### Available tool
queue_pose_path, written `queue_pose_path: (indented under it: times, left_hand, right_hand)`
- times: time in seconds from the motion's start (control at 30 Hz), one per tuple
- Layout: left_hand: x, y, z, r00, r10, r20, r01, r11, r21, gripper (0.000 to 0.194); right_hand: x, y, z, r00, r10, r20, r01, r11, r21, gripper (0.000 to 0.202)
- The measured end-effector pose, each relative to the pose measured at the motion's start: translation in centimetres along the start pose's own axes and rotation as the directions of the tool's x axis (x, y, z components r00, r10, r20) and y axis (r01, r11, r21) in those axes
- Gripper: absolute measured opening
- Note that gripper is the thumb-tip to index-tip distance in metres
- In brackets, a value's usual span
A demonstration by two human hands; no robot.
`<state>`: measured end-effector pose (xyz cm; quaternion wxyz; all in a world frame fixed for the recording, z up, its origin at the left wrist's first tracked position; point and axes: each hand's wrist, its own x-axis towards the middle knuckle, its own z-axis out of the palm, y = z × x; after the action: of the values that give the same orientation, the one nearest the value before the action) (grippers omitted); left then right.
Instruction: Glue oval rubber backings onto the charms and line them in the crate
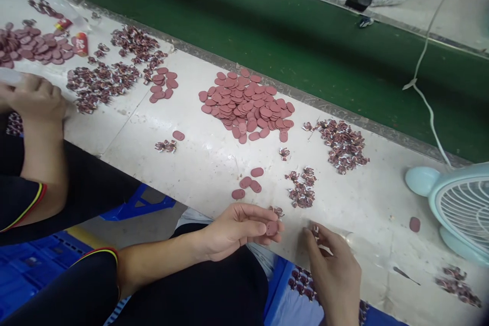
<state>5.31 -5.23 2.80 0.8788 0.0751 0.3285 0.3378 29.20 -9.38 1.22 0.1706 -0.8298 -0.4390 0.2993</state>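
My left hand (235, 232) pinches a reddish-brown oval piece (272, 228) between thumb and fingers, above the table's near edge. To its right, my right hand (338, 265) has thumb and fingertips closed on a small brown-and-white part (315, 231), partly hidden by the fingers. The two hands are apart. Just beyond my left fingers lies another small part (277, 211). Several loose oval pieces (245, 182) and a cluster of small brown parts (302, 196) lie a little farther in.
A large pile of oval pieces (244, 104) and a heap of small parts (342, 145) lie farther back. A pale blue fan (424, 181) with a white cable stands at right. On the left, a co-worker's hand (36, 94) is near more piles. A blue crate (280, 290) holds rows below.
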Motion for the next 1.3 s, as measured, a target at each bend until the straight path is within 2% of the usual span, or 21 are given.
queue_pose_path:
  times: [0.1, 0.17, 0.23, 0.33, 0.37, 0.43, 0.5, 0.57, 0.67, 0.8, 0.93, 1.0, 1.13, 1.3]
  left_hand:
    - [0.0, -0.2, 0.1, 1.000, -0.012, 0.004, 0.012, 1.000, 0.027, 0.025]
    - [0.0, -0.3, 0.1, 1.000, -0.011, 0.009, 0.011, 0.999, 0.049, 0.026]
    - [0.0, -0.5, 0.2, 1.000, 0.002, 0.020, -0.003, 0.997, 0.079, 0.028]
    - [-0.1, -0.9, 0.2, 0.998, 0.034, 0.060, -0.042, 0.990, 0.137, 0.028]
    - [-0.2, -1.0, 0.2, 0.996, 0.046, 0.078, -0.058, 0.987, 0.153, 0.027]
    - [-0.3, -1.1, 0.1, 0.991, 0.074, 0.113, -0.093, 0.981, 0.172, 0.027]
    - [-0.4, -1.1, 0.1, 0.987, 0.091, 0.134, -0.115, 0.976, 0.187, 0.028]
    - [-0.5, -1.0, 0.1, 0.986, 0.091, 0.136, -0.117, 0.973, 0.201, 0.028]
    - [-0.7, -0.9, 0.2, 0.990, 0.078, 0.118, -0.103, 0.969, 0.224, 0.028]
    - [-0.9, -0.8, 0.5, 0.992, 0.074, 0.101, -0.097, 0.964, 0.247, 0.028]
    - [-1.0, -0.9, 0.6, 0.994, 0.060, 0.087, -0.081, 0.963, 0.256, 0.030]
    - [-0.9, -0.9, 0.6, 0.995, 0.069, 0.076, -0.086, 0.966, 0.245, 0.030]
    - [-0.8, -0.9, 0.6, 0.992, 0.096, 0.076, -0.111, 0.966, 0.235, 0.017]
    - [-0.9, -0.7, 0.8, 0.993, 0.101, 0.055, -0.112, 0.952, 0.286, 0.016]
  right_hand:
    - [-2.2, -0.8, -1.0, 0.993, 0.117, 0.011, -0.116, 0.964, 0.238, 0.044]
    - [-4.0, -1.9, -1.5, 0.992, 0.106, 0.068, -0.125, 0.887, 0.445, 0.035]
    - [-5.4, -3.1, -1.8, 0.988, -0.061, 0.140, -0.038, 0.788, 0.615, 0.023]
    - [-6.2, -4.4, -1.7, 0.924, -0.351, 0.153, 0.149, 0.696, 0.702, 0.022]
    - [-6.2, -4.7, -1.6, 0.902, -0.405, 0.148, 0.196, 0.691, 0.695, 0.025]
    - [-6.1, -5.2, -1.3, 0.888, -0.440, 0.133, 0.243, 0.695, 0.677, 0.028]
    - [-6.1, -5.7, -1.1, 0.910, -0.398, 0.114, 0.227, 0.710, 0.666, 0.027]
    - [-6.2, -6.1, -1.1, 0.948, -0.303, 0.098, 0.166, 0.734, 0.658, 0.023]
    - [-6.4, -6.6, -1.3, 0.972, -0.195, 0.128, 0.071, 0.771, 0.633, 0.020]
    - [-6.2, -6.5, -1.7, 0.957, -0.219, 0.190, 0.074, 0.818, 0.571, 0.022]
    - [-5.8, -6.2, -2.0, 0.943, -0.235, 0.235, 0.062, 0.820, 0.569, 0.022]
    - [-5.7, -6.2, -1.9, 0.949, -0.213, 0.232, 0.039, 0.812, 0.583, 0.020]
    - [-5.3, -6.0, -1.4, 0.953, -0.160, 0.259, -0.042, 0.773, 0.633, 0.018]
    - [-4.6, -5.5, -1.1, 0.920, -0.133, 0.368, -0.173, 0.706, 0.687, 0.021]
